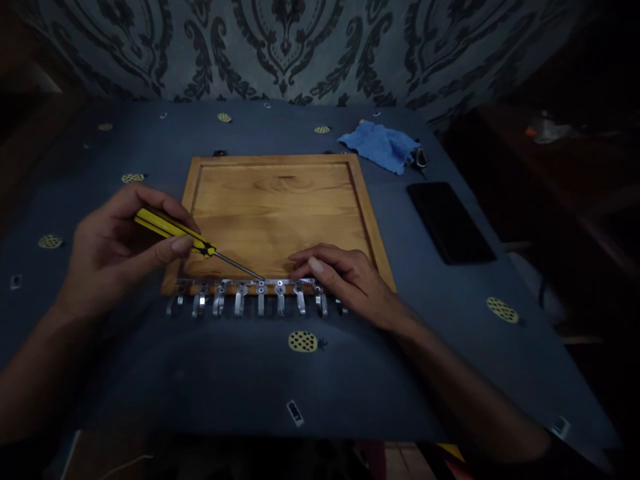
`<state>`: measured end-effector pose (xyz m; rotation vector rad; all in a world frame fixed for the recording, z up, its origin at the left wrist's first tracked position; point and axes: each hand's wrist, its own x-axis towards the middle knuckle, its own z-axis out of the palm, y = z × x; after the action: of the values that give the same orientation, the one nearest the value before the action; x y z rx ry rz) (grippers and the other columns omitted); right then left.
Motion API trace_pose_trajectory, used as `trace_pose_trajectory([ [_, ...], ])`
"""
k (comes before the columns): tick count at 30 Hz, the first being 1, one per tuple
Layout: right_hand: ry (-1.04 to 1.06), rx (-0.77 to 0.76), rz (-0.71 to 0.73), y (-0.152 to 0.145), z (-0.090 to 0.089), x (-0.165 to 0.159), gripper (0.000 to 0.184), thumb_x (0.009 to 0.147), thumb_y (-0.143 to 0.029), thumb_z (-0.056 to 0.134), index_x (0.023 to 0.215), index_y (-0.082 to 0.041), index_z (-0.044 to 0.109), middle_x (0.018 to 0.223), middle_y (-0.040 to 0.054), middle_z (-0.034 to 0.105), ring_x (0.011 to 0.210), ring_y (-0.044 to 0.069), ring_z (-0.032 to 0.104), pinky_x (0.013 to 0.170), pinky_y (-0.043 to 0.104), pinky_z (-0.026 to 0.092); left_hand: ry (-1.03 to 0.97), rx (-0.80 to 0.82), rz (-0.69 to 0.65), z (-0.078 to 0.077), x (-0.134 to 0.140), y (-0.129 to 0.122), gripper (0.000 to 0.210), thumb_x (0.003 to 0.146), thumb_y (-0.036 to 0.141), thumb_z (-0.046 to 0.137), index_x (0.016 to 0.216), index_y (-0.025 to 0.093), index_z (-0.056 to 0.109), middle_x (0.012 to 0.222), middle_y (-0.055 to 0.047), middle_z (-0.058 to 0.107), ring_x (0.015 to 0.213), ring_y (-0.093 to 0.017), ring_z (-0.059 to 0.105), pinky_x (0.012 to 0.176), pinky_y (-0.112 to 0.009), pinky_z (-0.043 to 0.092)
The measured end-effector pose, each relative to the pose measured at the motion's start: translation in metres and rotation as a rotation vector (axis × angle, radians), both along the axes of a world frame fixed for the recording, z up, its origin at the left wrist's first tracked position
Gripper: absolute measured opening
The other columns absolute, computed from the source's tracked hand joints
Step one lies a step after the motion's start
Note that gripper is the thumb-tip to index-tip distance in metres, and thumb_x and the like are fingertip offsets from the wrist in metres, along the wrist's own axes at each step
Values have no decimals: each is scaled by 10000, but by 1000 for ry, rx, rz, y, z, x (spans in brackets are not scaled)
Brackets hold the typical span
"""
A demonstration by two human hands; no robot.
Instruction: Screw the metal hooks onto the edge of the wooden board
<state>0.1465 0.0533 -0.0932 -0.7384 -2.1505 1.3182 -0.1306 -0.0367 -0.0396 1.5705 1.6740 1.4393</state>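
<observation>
A yellow and black screwdriver [173,229] is held by its handle in my left hand [113,250]. Its shaft points right and down, with the tip at or just above a metal hook rail [261,285]; contact I cannot tell. Several silver hooks hang from this rail, which runs along the near edge of a framed wooden board [280,217]. My right hand [345,277] rests over the rail's right part, fingers loosely bent and thumb apart. Nothing shows between them, though the fingertips partly cover the board's edge.
A blue cloth [383,145] lies behind the board, with a small dark metal item [419,159] beside it. To the right lies a black phone [450,222]. The table [200,380] has a dark blue pineapple-patterned cover, and a patterned wall [285,53] rises behind it.
</observation>
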Motion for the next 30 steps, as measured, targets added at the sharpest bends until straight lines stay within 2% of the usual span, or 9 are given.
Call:
trace_pose_trajectory([
  [3, -6, 5, 9, 0, 0, 1, 362, 1045, -458, 483, 1044, -199, 735, 982, 52, 806, 1011, 184, 730, 898, 344, 529, 28, 31, 23, 2, 2, -2, 259, 698, 130, 792, 920, 222, 694, 875, 19, 714, 732, -106, 656, 681, -192, 552],
  [8, -12, -16, 2, 0, 0, 3, 356, 1045, -460, 486, 1113, -201, 721, 947, 42, 807, 989, 188, 739, 898, 346, 538, 55, 64, 66, 4, 2, -4, 297, 712, 109, 766, 968, 224, 669, 886, 18, 710, 741, -131, 662, 733, -257, 549],
  [12, -12, -29, 1, 0, -1, 3, 383, 1043, -485, 483, 1105, -201, 733, 949, 49, 806, 970, 197, 748, 902, 345, 545, 120, 75, -36, 5, -1, -7, 301, 711, 142, 780, 973, 231, 662, 876, 18, 707, 718, -141, 657, 659, -266, 531],
  [16, -7, -15, -4, 0, -2, 3, 398, 1037, -510, 487, 1068, -213, 749, 965, 56, 802, 1018, 207, 742, 905, 339, 550, 139, 74, 63, 5, -6, -8, 271, 756, 141, 756, 998, 221, 664, 884, 9, 694, 750, -146, 657, 697, -282, 534],
  [22, -11, -18, -27, 0, -3, 4, 337, 1040, -485, 501, 1130, -255, 729, 940, 28, 805, 1013, 194, 739, 891, 326, 561, 239, 134, -96, 2, -26, -8, 293, 778, 244, 797, 1024, 230, 637, 898, 15, 681, 753, -138, 650, 639, -263, 551],
  [30, -39, -8, -28, 1, -3, 7, 315, 1039, -480, 504, 1138, -283, 729, 919, 14, 808, 923, 190, 762, 853, 322, 587, 204, 62, -52, 8, -18, -20, 296, 816, 125, 695, 1069, 272, 648, 916, 18, 654, 791, -147, 640, 672, -291, 586],
])
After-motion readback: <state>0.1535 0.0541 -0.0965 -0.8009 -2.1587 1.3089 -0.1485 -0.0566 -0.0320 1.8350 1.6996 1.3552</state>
